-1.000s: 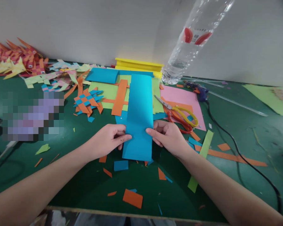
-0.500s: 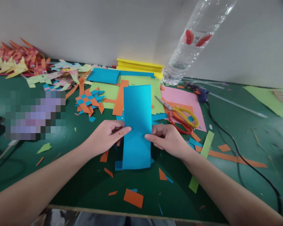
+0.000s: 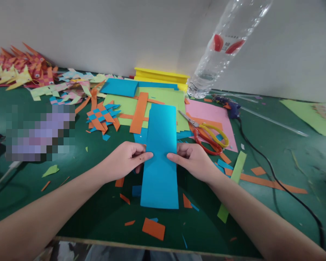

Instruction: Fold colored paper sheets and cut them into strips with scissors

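Note:
Between my hands is a long blue paper strip (image 3: 161, 174), held above the table with its long sides running away from me. My left hand (image 3: 133, 159) pinches its left edge, thumb on top and fingers curled behind. At the right edge my right hand (image 3: 190, 157) does the same at about the same height. The strip's far end overlaps green paper sheets (image 3: 125, 103) and an orange strip (image 3: 139, 113). Scissors (image 3: 206, 136) with one yellow and one red handle lie to the right of the strip, on pink paper (image 3: 212, 108).
Woven orange and blue paper (image 3: 101, 116) lies at left, with finished paper fish (image 3: 29, 69) behind. A plastic bottle (image 3: 214, 61) stands at the back. A glue gun (image 3: 229, 105) trails a black cord (image 3: 263, 156) on the right. Orange scraps (image 3: 153, 228) lie near the front edge.
The blue strip has tilted and shifted toward me, its near end now lower in view and its far end lower too. Both hands keep their pinch; the left has moved slightly down.

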Demonstrator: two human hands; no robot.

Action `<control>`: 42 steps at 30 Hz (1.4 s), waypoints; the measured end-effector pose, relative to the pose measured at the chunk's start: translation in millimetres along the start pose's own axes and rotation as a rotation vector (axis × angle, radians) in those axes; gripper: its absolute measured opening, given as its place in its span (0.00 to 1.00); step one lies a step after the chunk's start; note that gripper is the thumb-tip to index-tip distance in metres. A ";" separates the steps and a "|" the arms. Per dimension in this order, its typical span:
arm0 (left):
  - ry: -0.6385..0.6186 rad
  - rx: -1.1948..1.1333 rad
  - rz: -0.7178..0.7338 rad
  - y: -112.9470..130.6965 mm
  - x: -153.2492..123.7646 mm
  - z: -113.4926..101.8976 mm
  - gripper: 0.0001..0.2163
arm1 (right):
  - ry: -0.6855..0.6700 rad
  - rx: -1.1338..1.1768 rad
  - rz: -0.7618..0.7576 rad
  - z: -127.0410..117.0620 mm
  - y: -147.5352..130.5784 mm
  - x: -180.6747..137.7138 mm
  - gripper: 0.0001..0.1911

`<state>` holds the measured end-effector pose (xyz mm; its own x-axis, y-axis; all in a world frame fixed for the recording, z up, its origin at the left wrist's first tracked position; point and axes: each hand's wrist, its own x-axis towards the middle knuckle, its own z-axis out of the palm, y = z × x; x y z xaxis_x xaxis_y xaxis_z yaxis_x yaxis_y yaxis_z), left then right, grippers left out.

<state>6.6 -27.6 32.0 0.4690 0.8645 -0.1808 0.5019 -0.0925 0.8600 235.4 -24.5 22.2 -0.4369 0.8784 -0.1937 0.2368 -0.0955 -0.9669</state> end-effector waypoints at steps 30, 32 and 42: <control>0.083 -0.013 0.044 -5.5 -1.4 -2.2 0.20 | -0.086 -0.153 0.010 -2.5 -0.4 -3.3 0.18; 0.072 -0.015 0.041 -5.2 -0.8 -2.0 0.20 | -0.066 -0.133 0.024 -1.3 -0.7 -3.6 0.18; -0.020 -0.001 -0.005 -1.7 0.6 0.2 0.20 | -0.066 0.047 -0.008 -0.8 4.3 -1.0 0.18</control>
<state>6.1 -27.0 30.3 0.4807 0.8550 -0.1949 0.5040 -0.0875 0.8592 237.6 -25.4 18.4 -0.4955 0.8465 -0.1947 0.1921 -0.1118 -0.9750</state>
